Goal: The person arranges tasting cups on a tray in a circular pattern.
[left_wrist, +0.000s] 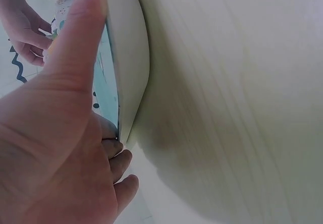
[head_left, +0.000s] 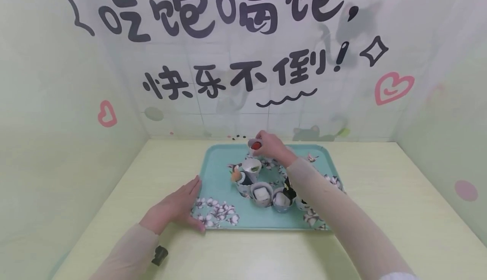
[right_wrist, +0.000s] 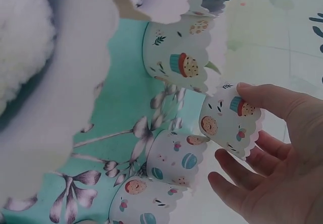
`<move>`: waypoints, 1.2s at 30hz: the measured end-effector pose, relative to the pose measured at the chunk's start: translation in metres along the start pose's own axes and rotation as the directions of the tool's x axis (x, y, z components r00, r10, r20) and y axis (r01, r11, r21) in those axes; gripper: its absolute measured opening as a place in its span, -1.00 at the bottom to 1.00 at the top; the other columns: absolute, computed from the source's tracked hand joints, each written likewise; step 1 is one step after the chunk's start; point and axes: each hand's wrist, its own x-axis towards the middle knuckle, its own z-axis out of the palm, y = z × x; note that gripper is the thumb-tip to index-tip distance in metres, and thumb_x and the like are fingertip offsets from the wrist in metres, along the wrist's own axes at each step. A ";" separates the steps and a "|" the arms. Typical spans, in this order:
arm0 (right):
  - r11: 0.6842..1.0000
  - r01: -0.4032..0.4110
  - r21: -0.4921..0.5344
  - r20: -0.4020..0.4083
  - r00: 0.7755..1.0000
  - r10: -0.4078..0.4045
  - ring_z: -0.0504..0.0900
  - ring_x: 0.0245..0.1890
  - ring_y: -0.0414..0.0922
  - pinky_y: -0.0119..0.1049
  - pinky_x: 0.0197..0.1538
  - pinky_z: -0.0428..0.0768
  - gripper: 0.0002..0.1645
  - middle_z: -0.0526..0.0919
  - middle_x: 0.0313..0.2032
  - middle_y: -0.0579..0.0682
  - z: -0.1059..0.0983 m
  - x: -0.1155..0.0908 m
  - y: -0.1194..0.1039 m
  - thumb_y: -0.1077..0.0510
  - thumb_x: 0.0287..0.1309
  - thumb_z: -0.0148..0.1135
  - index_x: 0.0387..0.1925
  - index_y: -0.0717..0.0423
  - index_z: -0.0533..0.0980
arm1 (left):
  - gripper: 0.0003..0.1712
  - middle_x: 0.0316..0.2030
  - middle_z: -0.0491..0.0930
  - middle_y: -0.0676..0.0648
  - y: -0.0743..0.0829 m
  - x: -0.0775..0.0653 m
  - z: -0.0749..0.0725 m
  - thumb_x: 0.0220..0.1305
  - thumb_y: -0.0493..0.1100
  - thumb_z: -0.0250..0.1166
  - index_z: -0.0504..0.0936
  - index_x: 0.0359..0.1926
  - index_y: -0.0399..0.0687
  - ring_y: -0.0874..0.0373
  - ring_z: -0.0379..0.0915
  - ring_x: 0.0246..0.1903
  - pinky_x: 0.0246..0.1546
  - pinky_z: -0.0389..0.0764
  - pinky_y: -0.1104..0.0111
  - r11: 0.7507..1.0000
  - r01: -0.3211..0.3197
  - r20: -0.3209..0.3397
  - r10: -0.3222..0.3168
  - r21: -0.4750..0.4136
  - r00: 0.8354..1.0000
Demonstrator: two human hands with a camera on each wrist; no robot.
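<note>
A small paper baking cup (right_wrist: 222,120) printed with cupcakes is pinched between the thumb and fingers of my right hand (head_left: 272,145), over the tray's far edge. Something round and red (head_left: 256,145) sits inside it. Several similar cups stand in a ring on the turquoise flowered tray (head_left: 214,174). One cup (head_left: 253,164) at the ring's left has a green leaf in it, another (head_left: 261,193) at the front a white block. My left hand (head_left: 176,204) rests at the tray's front left corner, fingers along the left edge and thumb (left_wrist: 75,42) at the front rim.
The tray lies on a pale wood-grain table (head_left: 243,252). A light backdrop (head_left: 228,115) with large black lettering and pink hearts stands directly behind it. My right forearm (head_left: 338,212) crosses above the tray's right side and hides some cups. A black object (head_left: 160,255) shows beside my left wrist.
</note>
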 end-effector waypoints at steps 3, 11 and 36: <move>1.000 -0.014 -0.010 0.013 1.000 0.014 0.61 0.01 0.00 -0.15 0.09 0.69 -0.38 0.60 0.11 0.13 0.001 0.000 0.001 0.13 0.16 0.42 0.20 0.10 0.37 | 0.71 0.55 -0.18 -0.43 0.000 0.000 0.000 -0.40 0.50 0.52 -0.11 0.51 -0.47 -0.35 -0.15 0.53 0.53 0.11 -0.09 1.000 -0.001 -0.004 0.001 -0.002 1.000; 0.997 0.005 -0.074 0.083 0.997 0.001 0.60 -0.01 -0.01 -0.16 0.07 0.67 -0.43 0.61 0.08 0.11 -0.001 -0.002 0.004 0.14 0.18 0.39 0.20 0.10 0.40 | 0.71 0.54 -0.16 -0.44 0.001 -0.003 -0.002 -0.42 0.50 0.53 -0.08 0.50 -0.49 -0.36 -0.13 0.52 0.53 0.12 -0.10 1.000 -0.003 -0.012 0.003 0.001 1.000; 0.946 0.169 -0.276 0.257 0.961 -0.097 0.48 0.32 0.04 -0.06 0.39 0.49 -0.33 0.52 0.30 0.13 -0.017 0.001 0.012 0.07 0.27 0.33 0.35 0.15 0.37 | 0.72 0.53 -0.17 -0.48 0.003 0.002 -0.004 -0.42 0.52 0.51 -0.09 0.49 -0.53 -0.39 -0.14 0.52 0.52 0.12 -0.11 1.000 -0.019 -0.007 0.019 0.017 1.000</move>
